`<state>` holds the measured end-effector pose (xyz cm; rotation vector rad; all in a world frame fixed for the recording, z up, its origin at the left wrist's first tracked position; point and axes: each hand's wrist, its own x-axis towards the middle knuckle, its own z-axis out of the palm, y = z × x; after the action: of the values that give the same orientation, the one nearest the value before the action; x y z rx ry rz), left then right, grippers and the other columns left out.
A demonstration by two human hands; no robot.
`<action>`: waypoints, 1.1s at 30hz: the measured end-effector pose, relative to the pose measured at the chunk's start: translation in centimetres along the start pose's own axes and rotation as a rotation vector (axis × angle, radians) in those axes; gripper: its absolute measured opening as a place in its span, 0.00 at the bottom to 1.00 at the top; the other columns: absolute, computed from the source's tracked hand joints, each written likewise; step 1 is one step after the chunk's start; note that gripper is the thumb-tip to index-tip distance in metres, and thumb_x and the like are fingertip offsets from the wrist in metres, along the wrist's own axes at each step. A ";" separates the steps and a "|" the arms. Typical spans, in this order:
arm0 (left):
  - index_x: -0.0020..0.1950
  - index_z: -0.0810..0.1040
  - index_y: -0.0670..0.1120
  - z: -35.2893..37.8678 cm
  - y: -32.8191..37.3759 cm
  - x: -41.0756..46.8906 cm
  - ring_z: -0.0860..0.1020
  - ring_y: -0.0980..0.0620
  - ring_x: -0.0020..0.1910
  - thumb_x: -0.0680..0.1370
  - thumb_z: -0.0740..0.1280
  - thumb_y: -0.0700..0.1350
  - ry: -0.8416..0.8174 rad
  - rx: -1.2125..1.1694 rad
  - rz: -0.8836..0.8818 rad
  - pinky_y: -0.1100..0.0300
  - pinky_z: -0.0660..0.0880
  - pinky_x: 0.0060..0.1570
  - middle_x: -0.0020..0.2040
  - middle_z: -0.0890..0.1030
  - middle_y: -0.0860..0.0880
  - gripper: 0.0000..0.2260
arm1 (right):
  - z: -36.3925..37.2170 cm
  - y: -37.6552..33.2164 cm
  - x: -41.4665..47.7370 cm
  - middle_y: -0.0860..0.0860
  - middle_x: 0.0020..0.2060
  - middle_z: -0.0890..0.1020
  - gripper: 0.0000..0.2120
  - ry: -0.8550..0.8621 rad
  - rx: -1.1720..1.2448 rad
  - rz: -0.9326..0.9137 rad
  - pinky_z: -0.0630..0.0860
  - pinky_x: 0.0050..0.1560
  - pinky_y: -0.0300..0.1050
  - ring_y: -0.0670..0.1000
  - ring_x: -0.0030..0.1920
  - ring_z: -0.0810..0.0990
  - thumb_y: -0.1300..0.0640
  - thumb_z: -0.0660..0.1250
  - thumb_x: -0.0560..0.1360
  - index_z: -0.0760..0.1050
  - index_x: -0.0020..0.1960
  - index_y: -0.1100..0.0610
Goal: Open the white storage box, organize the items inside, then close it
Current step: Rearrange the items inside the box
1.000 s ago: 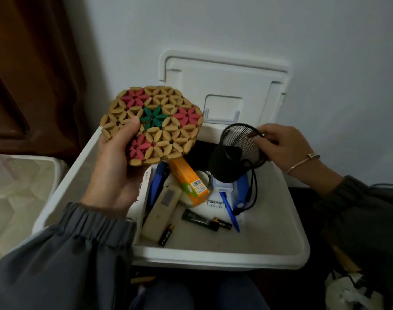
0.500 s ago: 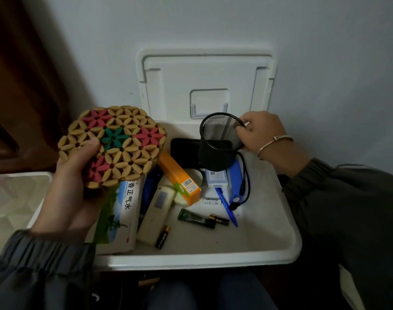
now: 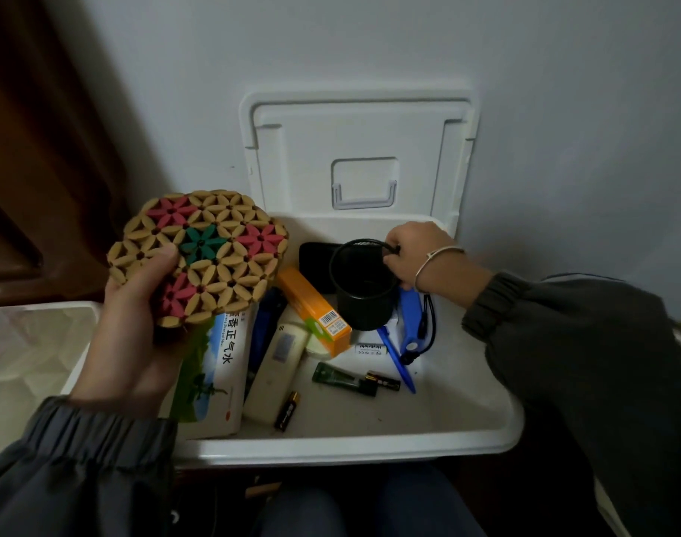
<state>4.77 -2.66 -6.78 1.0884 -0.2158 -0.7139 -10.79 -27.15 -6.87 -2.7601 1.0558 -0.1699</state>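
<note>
Left hand: you pinch the woven bamboo trivet by its lower edge, lifted clear, probably to free the floor beneath.
Medicine carton: lies flat against the left wall.
Loose clutter: remote, orange box, two batteries and a blue pen lie unsorted.
Right hand: your fingers grip the black mesh pen cup at its rim, upright, seemingly ready to collect small items.
White storage box: open before you, lid propped against the wall.

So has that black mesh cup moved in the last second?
Yes. The black mesh cup, held by the right hand, went from tilted on its side to upright, lower into the white box.
</note>
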 end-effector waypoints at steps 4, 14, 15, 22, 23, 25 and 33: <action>0.73 0.66 0.50 -0.1 -0.1 0.0 0.82 0.48 0.55 0.77 0.66 0.47 0.014 -0.002 -0.009 0.56 0.82 0.43 0.61 0.81 0.47 0.24 | 1.7 -0.7 0.6 0.59 0.48 0.81 0.09 -0.044 0.034 -0.037 0.76 0.53 0.50 0.59 0.49 0.79 0.56 0.64 0.76 0.77 0.52 0.60; 0.71 0.69 0.50 0.2 -0.4 -0.1 0.84 0.49 0.50 0.77 0.66 0.46 0.019 0.062 -0.020 0.59 0.81 0.39 0.57 0.83 0.47 0.22 | 3.4 -0.5 1.8 0.60 0.50 0.78 0.13 -0.019 -0.174 -0.102 0.66 0.42 0.45 0.61 0.50 0.77 0.53 0.62 0.77 0.72 0.55 0.61; 0.71 0.69 0.50 0.1 -0.4 0.0 0.84 0.49 0.50 0.76 0.66 0.46 0.013 0.057 -0.025 0.59 0.81 0.39 0.57 0.83 0.47 0.22 | 3.4 -0.5 1.7 0.60 0.50 0.78 0.13 -0.015 -0.173 -0.105 0.66 0.42 0.45 0.61 0.49 0.77 0.53 0.62 0.76 0.72 0.54 0.61; 0.71 0.69 0.50 -0.3 -0.5 0.3 0.83 0.48 0.53 0.75 0.68 0.48 0.006 0.050 -0.042 0.57 0.81 0.41 0.58 0.83 0.48 0.24 | 3.1 -0.4 1.5 0.59 0.49 0.78 0.14 -0.003 -0.157 -0.112 0.68 0.41 0.45 0.60 0.47 0.77 0.49 0.63 0.76 0.72 0.53 0.60; 0.71 0.68 0.50 -0.3 -0.5 0.3 0.83 0.48 0.53 0.75 0.68 0.48 0.008 0.049 -0.043 0.57 0.81 0.40 0.58 0.83 0.48 0.24 | 3.0 -0.4 1.4 0.59 0.49 0.78 0.15 -0.009 -0.153 -0.112 0.68 0.42 0.45 0.60 0.48 0.77 0.49 0.63 0.76 0.72 0.54 0.60; 0.71 0.68 0.50 -0.3 -0.5 0.3 0.83 0.48 0.53 0.75 0.68 0.48 0.008 0.041 -0.045 0.57 0.81 0.41 0.58 0.83 0.48 0.25 | 2.5 -0.4 1.2 0.57 0.47 0.77 0.17 -0.016 -0.155 -0.096 0.68 0.42 0.45 0.58 0.47 0.77 0.46 0.64 0.76 0.71 0.54 0.59; 0.70 0.70 0.49 -0.3 -0.3 0.1 0.83 0.49 0.52 0.78 0.65 0.47 0.005 0.009 -0.040 0.58 0.81 0.41 0.57 0.83 0.48 0.20 | 0.1 -0.1 -6.1 0.43 0.26 0.65 0.14 -0.141 -0.062 -0.493 0.66 0.32 0.41 0.44 0.27 0.66 0.46 0.64 0.74 0.63 0.37 0.50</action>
<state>4.87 -2.63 -7.17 1.1060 -0.1934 -0.7464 -15.21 -23.02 -7.18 -2.9820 0.3380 -0.0055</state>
